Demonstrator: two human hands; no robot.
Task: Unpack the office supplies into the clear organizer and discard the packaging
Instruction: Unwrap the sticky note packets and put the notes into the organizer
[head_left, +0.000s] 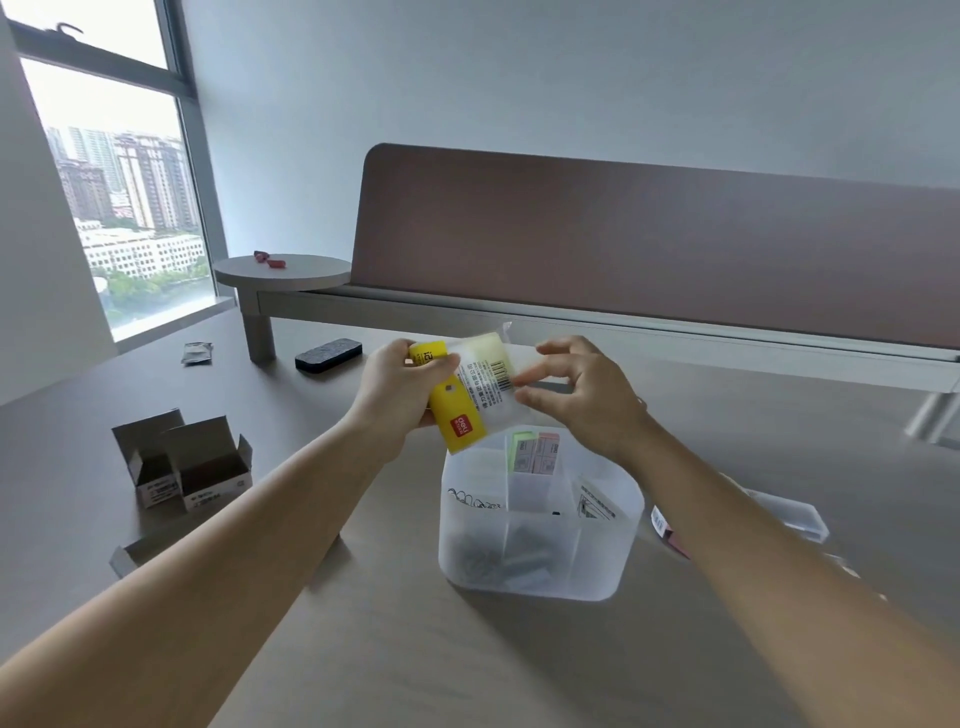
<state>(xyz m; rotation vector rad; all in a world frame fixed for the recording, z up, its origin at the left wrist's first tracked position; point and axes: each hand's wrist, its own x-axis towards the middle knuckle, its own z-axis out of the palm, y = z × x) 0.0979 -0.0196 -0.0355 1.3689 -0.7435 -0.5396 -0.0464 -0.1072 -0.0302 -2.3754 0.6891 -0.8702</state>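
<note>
Both hands (400, 384) (582, 395) raised, fingers curled

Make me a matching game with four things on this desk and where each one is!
Things:
1. yellow packet
2. black eraser
3. open cardboard boxes
4. red object

Places:
A. on the small round shelf near the window
B. held above the clear organizer by the left hand
C. standing on the desk left of the organizer
D. lying on the desk beside the shelf's leg

Pairs: 1-B, 2-D, 3-C, 4-A
</note>
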